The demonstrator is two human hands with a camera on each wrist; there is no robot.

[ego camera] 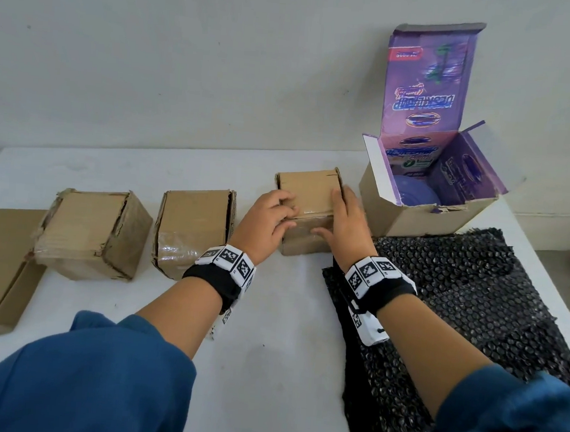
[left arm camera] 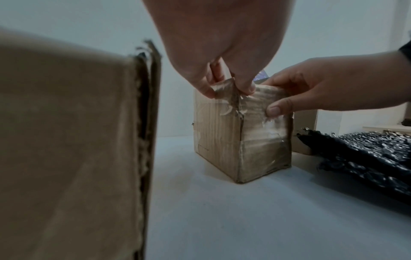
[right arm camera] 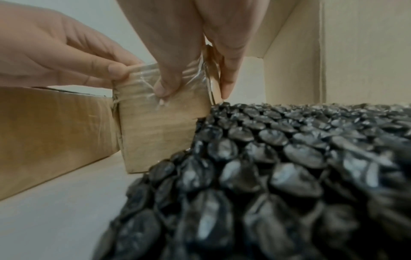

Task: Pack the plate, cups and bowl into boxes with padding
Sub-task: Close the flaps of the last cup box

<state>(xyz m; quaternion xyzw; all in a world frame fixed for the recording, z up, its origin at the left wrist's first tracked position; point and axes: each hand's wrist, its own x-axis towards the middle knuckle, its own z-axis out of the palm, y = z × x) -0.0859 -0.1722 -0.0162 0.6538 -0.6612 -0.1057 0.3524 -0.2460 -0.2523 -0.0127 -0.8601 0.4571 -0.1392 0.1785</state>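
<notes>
Currently I log the left hand gripping the near-left top corner of the small taped brown box, closed, at table centre. Right hand clasps its right edge; black bubble wrap at 4 o'clock.

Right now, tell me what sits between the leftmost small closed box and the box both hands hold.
One closed, taped cardboard box stands between the leftmost small box and the held box, clearest in the head view.
</notes>
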